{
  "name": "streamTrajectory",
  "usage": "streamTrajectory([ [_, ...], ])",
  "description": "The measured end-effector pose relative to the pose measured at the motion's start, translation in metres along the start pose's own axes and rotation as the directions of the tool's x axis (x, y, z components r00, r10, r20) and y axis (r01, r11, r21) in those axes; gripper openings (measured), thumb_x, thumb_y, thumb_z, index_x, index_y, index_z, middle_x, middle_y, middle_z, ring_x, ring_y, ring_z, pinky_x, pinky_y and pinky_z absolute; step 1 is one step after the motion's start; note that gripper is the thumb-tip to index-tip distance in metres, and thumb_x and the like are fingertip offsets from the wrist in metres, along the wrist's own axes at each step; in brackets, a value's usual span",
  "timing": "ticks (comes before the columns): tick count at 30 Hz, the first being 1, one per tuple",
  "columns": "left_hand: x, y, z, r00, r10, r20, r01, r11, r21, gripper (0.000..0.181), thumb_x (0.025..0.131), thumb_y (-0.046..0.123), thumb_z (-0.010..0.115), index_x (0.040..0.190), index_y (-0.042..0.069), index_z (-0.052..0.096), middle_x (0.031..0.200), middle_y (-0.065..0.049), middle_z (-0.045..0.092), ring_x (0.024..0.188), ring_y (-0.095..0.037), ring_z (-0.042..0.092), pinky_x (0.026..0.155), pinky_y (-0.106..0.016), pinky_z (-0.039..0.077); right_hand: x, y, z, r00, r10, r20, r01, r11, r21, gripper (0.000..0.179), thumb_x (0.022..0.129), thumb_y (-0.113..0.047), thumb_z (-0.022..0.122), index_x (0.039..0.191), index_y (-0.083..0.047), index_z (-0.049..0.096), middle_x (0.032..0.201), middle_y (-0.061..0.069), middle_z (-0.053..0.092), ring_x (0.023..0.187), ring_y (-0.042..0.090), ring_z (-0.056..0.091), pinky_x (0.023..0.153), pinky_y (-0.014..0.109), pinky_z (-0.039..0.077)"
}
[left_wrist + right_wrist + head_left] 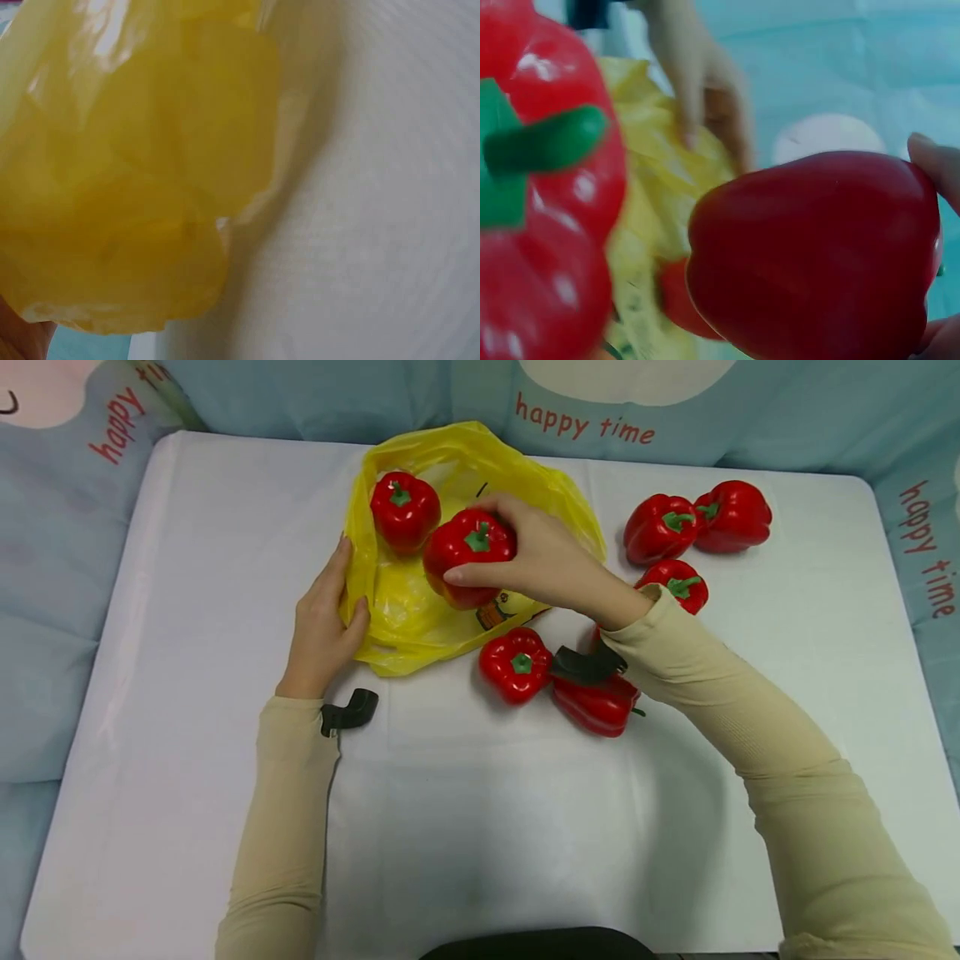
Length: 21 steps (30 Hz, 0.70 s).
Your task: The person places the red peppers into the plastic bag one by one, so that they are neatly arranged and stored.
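A red bell pepper (457,539) with a green stem is gripped in my right hand (551,556), thumb on its near side, over the open yellow plastic bag (408,622). In the right wrist view the held pepper (817,255) shows between fingertips at the right edge. Another red bell pepper (405,514) sits inside the bag at its upper left. My left hand (318,618) holds the bag's left side between thumb and fingers. Yellow plastic (135,165) fills much of the left wrist view, with a bit of hand at the lower left corner.
Two red peppers (516,668) (597,703) lie below the bag, one partly hidden by the right wrist camera (585,665). Three more peppers (733,517) lie to the right, one partly behind the right forearm. Blue printed fabric (480,410) borders the white table (225,527).
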<state>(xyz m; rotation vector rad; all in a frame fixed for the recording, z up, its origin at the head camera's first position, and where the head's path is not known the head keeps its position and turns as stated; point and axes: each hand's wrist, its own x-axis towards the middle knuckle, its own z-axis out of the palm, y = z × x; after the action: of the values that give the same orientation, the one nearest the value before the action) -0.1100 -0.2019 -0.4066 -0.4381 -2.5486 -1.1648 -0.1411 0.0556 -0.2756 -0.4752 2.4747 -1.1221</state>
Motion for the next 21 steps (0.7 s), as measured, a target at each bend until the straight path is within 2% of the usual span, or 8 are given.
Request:
streamTrajectory([
  [7, 0.001, 0.001, -0.001, 1.000, -0.022, 0.019, 0.022, 1.000, 0.001, 0.060, 0.090, -0.003, 0.052, 0.146, 0.000, 0.031, 0.150, -0.011, 0.033, 0.136, -0.021, 0.032, 0.110, -0.027, 0.027, 0.023, -0.003, 0.024, 0.999, 0.002, 0.044, -0.001, 0.999, -0.036, 0.077, 0.079, -0.045, 0.073, 0.137, -0.010, 0.039, 0.126, 0.002, 0.054, 0.109, 0.012, 0.053, 0.084, 0.023, 0.051],
  [11, 0.001, 0.001, -0.002, 1.000, -0.004, 0.018, 0.004, 1.000, -0.002, 0.060, 0.090, -0.003, 0.052, 0.146, 0.000, 0.031, 0.150, -0.011, 0.033, 0.137, -0.020, 0.031, 0.111, -0.027, 0.026, 0.032, -0.004, 0.032, 0.997, 0.034, 0.065, -0.031, 0.998, -0.050, 0.080, 0.079, -0.048, 0.072, 0.139, -0.009, 0.037, 0.128, 0.003, 0.053, 0.109, 0.011, 0.052, 0.083, 0.021, 0.051],
  [16, 0.001, 0.000, -0.002, 1.000, 0.018, 0.008, -0.018, 1.000, -0.009, 0.061, 0.089, -0.005, 0.053, 0.145, -0.001, 0.031, 0.149, -0.013, 0.034, 0.136, -0.022, 0.032, 0.111, -0.028, 0.027, 0.041, -0.005, 0.035, 0.992, 0.079, 0.103, -0.071, 0.995, -0.075, 0.083, 0.080, -0.050, 0.070, 0.142, -0.008, 0.033, 0.131, 0.003, 0.050, 0.111, 0.012, 0.051, 0.083, 0.020, 0.051],
  [21, 0.000, 0.001, -0.002, 1.000, 0.022, 0.003, -0.022, 1.000, -0.006, 0.060, 0.089, -0.004, 0.053, 0.145, -0.001, 0.031, 0.149, -0.013, 0.034, 0.136, -0.024, 0.033, 0.110, -0.029, 0.027, 0.045, -0.006, 0.029, 0.986, 0.101, 0.130, -0.090, 0.992, -0.091, 0.084, 0.081, -0.051, 0.068, 0.142, -0.008, 0.032, 0.133, 0.004, 0.049, 0.113, 0.012, 0.050, 0.085, 0.021, 0.050],
])
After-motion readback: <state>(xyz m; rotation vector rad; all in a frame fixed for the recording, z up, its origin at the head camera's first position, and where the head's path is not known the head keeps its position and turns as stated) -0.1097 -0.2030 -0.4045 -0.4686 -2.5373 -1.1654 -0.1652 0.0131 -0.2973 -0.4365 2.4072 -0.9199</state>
